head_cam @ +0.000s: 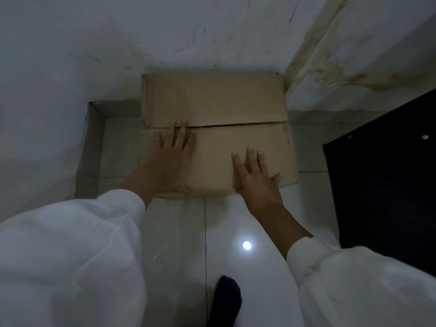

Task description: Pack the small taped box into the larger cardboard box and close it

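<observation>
The larger cardboard box (215, 102) sits on the tiled floor against the wall, both top flaps folded down and meeting at a dark seam across its middle. My left hand (169, 159) lies flat on the near flap at its left side, fingers spread and fingertips reaching the seam. My right hand (254, 175) lies flat on the near flap at its right front corner, thumb out along the edge. The small taped box is not visible.
A white wall rises right behind the box, with a stained wall section at the upper right. A dark cabinet (387, 175) stands close on the right. My dark-socked foot (225, 300) rests on the glossy white tiles below, near a lamp reflection (246, 245).
</observation>
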